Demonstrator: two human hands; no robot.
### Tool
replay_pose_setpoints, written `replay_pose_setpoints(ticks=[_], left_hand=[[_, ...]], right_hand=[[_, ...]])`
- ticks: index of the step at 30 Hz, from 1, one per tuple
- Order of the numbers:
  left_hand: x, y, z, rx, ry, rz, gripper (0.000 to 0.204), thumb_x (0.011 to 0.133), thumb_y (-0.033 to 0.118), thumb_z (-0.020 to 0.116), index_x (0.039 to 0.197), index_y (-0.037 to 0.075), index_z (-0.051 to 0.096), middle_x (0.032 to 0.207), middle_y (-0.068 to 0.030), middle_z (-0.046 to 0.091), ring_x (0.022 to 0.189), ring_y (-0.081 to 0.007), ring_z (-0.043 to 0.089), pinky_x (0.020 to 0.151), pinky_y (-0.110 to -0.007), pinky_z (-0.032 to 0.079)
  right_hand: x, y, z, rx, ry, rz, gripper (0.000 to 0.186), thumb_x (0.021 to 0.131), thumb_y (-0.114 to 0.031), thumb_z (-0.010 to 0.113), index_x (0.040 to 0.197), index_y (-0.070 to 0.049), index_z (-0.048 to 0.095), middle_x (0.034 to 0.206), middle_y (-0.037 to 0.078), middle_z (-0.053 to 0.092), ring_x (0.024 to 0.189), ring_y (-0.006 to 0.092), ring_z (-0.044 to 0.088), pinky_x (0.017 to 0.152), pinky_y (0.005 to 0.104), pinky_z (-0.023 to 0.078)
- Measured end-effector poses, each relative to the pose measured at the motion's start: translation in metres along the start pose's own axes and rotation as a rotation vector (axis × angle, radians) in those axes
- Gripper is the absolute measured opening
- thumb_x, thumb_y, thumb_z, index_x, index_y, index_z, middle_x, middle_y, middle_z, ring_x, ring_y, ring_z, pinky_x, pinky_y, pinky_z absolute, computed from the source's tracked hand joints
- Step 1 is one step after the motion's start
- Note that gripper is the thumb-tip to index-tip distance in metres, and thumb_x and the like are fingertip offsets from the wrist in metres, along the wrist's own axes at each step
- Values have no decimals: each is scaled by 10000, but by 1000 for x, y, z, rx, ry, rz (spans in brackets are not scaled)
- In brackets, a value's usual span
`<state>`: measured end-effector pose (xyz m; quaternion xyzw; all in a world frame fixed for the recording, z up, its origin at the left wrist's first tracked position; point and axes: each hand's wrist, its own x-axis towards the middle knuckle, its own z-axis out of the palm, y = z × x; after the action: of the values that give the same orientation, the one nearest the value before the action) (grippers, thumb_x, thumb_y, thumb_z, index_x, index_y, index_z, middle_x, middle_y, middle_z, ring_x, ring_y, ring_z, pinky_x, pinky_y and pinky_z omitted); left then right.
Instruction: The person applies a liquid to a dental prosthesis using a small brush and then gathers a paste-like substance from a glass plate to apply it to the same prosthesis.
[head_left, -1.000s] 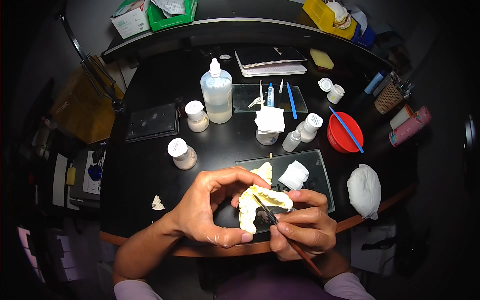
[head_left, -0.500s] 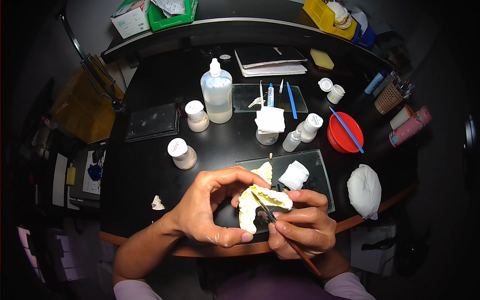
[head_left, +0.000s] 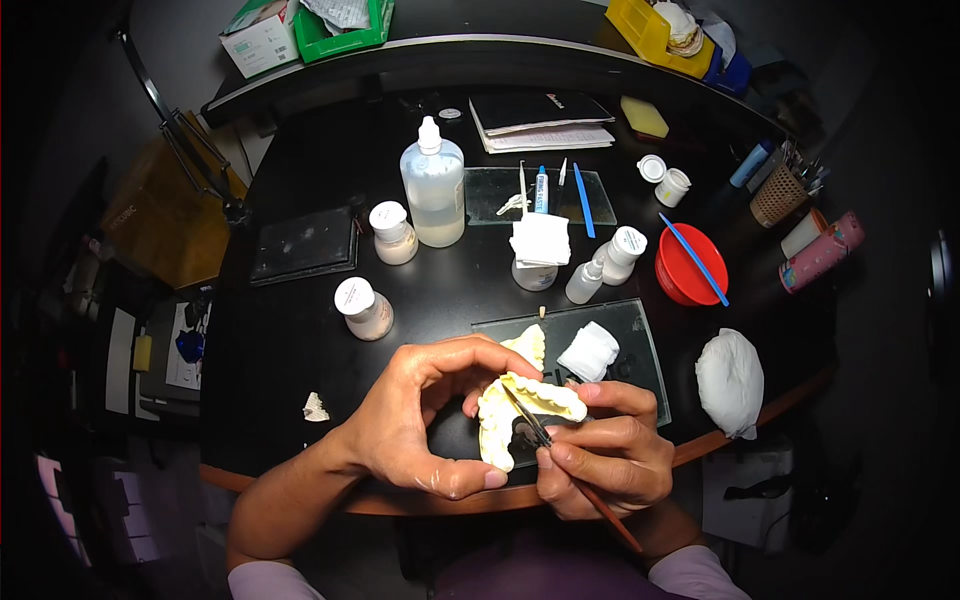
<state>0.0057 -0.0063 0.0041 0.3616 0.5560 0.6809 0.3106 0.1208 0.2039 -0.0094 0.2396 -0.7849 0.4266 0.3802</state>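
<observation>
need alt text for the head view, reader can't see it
A person's left hand holds a pale yellow, horseshoe-shaped dental model, and the right hand holds a slim, red-handled tool with its tip at the model. On the black bench beyond stand white-lidded jars, a bottle and a red bowl.

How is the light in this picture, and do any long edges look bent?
Head view, middle: the cream dental model is brightly lit, pale in places; head view, corners: very dark; head view, top: the shelf edge appears bowed, consistent with fisheye distortion.
</observation>
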Motion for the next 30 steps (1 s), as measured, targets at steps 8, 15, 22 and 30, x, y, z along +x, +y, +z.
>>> replay_pose_setpoints(ticks=[8, 15, 22, 30], left_hand=[[0, -1, -1, 16, -11, 15, 805, 609, 168, 920, 1289, -128, 607, 1265, -195, 631, 1193, -258, 635, 1097, -405, 475], [0, 0, 0, 14, -7, 8, 805, 609, 171, 922, 1288, -125, 608, 1261, -195, 628, 1188, -261, 636, 1098, -405, 475], [0, 0, 0, 13, -13, 16, 802, 611, 169, 921, 1289, -124, 608, 1265, -190, 628, 1192, -256, 636, 1098, -405, 476], [1, -1, 0, 9, -14, 18, 801, 607, 161, 921, 1289, -123, 610, 1266, -190, 629, 1199, -258, 635, 1101, -406, 476]], right_hand=[[-1, 0, -2, 7, -3, 5, 294, 787, 34, 829, 1045, -85, 754, 991, 57, 732, 1155, 306, 666, 863, 341, 645], [1, -3, -4, 6, -23, 19, 290, 790, 39, 818, 1044, -83, 751, 996, 59, 727, 1155, 307, 666, 886, 354, 651], [-1, -2, -4, 11, -8, 9, 288, 796, 30, 817, 1049, -89, 749, 995, 55, 729, 1145, 303, 671, 894, 355, 639], [-3, 1, -2, -10, -5, 2, 306, 788, 24, 834, 1057, -99, 754, 992, 33, 737, 1134, 293, 675, 883, 332, 591]])
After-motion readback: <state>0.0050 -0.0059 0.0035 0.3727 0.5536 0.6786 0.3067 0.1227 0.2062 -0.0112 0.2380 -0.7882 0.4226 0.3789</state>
